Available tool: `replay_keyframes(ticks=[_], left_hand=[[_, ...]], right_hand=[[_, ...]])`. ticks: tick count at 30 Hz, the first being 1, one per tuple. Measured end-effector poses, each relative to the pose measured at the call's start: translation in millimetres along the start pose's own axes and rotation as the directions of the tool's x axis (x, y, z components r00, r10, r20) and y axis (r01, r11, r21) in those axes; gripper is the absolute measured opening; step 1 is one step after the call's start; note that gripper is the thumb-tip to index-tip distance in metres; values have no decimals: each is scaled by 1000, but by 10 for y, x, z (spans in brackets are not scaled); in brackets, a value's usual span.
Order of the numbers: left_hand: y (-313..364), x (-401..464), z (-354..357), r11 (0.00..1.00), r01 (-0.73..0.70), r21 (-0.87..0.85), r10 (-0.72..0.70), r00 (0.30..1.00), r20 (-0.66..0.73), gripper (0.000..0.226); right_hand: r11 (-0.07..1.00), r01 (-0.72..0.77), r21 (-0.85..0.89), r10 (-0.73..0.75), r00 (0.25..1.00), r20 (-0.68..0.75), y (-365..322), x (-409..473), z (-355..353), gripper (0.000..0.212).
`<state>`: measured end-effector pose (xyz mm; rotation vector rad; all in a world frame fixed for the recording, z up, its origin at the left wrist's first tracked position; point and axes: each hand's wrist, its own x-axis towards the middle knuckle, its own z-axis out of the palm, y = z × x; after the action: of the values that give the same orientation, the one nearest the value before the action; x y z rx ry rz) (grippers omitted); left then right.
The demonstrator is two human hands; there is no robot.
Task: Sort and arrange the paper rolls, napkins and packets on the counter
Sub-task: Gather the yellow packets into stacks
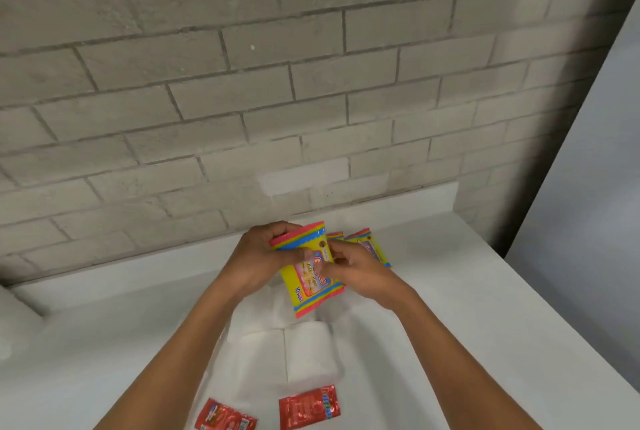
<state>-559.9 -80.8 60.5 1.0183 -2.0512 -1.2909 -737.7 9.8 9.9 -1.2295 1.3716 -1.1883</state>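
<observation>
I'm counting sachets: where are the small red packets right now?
In the head view, both small red packets lie flat at the counter's near edge, between the forearms, just in front of the white paper rolls.

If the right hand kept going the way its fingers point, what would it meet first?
Its fingers point left; the right hand already touches the yellow packet, and beyond that the left hand, though depth is unclear.

Brick wall hems counter; right side open.
</observation>
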Motion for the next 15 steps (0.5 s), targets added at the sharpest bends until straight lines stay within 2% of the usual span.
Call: replay_keyframes(ticks=[4, 8, 11, 15], left_hand=[[10, 141, 345, 999, -2, -38, 1, 1000, -23, 32], [-105, 187, 507, 998, 38, -60, -42, 997, -71, 32], [-226, 156, 530, 994, 86, -68, -93, 991, -98, 29], [-427, 88, 463, 980, 189, -70, -197, 970, -145, 31]], right_hand=[[988, -98, 119, 105, 993, -55, 235, -126, -298, 27], [957, -231, 173, 260, 951, -166, 506, -147, -646, 21], [930, -325, 173, 360, 899, -249, 682, -66, -927, 16], [885, -448, 127, 466, 846, -260, 910, 181, -1206, 17]])
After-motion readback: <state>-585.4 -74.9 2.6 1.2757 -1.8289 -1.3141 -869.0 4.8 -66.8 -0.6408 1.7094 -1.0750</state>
